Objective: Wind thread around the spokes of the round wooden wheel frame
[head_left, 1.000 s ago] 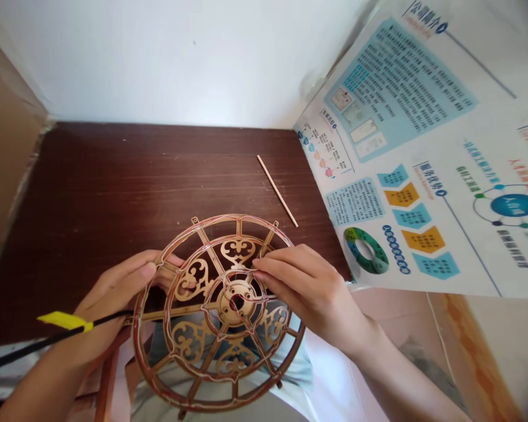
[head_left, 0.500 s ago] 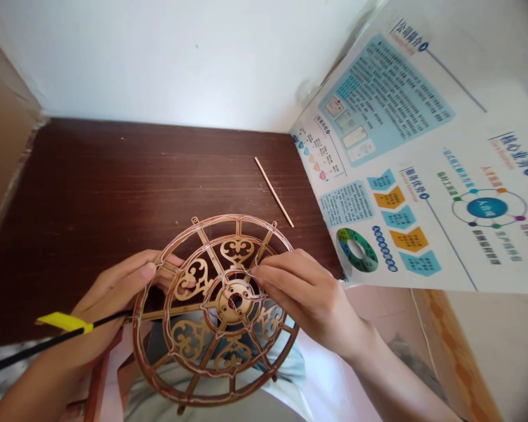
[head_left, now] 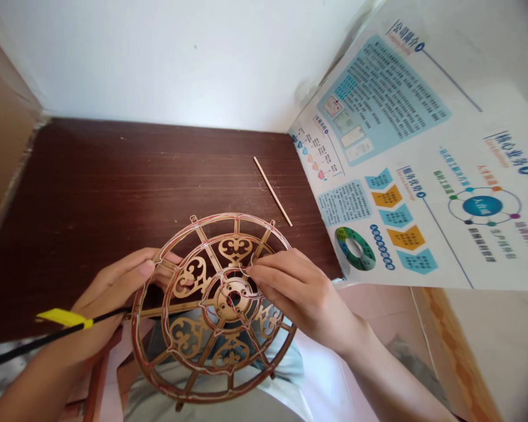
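At the far left a sheet of brown cardboard stands against a white wall, beside a dark-stained wooden tabletop. A thin black rod with a yellow tip runs in from the lower left across the person's left hand, and it ends at the rim of an openwork wooden wheel. That hand's fingers curl through the wheel's outer openings, with the thumb resting on the frame, so it grips the wheel by its outer ring. The wheel has gold scrollwork, red-edged rings and fine white lines along its frame. It is held up, slightly tilted, over the table's front edge and the person's lap. The person's right hand sits on the wheel's right side, its fingers closed together, with their tips on the inner ring near the hub. Beyond it a pale wooden stick lies diagonally on the table, well apart from the wheel. At the far right a blue-and-orange printed poster covers the table's right corner.
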`<control>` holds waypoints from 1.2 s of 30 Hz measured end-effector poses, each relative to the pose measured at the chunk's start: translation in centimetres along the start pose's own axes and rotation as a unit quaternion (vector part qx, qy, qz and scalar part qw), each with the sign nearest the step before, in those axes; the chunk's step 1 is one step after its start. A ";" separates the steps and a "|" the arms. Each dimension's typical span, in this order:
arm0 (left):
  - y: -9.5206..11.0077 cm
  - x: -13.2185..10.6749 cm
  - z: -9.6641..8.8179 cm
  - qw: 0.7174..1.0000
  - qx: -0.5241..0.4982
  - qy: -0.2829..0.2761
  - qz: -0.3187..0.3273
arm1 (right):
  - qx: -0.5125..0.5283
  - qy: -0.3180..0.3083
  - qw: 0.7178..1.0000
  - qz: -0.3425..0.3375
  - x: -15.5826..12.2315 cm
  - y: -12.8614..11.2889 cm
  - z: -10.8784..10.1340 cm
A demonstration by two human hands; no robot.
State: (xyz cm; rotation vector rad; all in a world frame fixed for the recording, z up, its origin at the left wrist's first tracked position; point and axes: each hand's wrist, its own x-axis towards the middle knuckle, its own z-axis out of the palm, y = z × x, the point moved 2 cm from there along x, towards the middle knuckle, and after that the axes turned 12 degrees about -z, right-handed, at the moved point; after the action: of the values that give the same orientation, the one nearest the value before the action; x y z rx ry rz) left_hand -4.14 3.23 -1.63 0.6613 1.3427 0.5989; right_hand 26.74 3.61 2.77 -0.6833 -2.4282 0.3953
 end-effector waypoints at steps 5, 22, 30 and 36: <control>-0.2 0.2 -0.3 1.000 0.020 0.010 0.004 | -0.049 0.034 0.997 0.045 -0.2 0.9 0.2; 0.2 -0.1 0.1 1.000 -0.010 0.009 0.015 | -0.119 0.077 0.989 0.033 -0.3 -0.2 1.6; 0.8 0.1 0.1 0.998 -0.060 0.025 0.023 | -0.117 0.239 0.955 0.132 -1.8 1.7 -0.8; 1.6 0.2 0.6 0.991 -0.117 0.055 -0.023 | 0.266 0.291 0.845 0.361 -3.5 3.9 -0.1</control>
State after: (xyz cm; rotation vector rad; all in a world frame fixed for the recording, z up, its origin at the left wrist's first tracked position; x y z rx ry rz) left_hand -3.56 4.42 -0.50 0.4108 1.3603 0.7513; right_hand 30.70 4.89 -0.34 -1.2221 -1.3240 0.9508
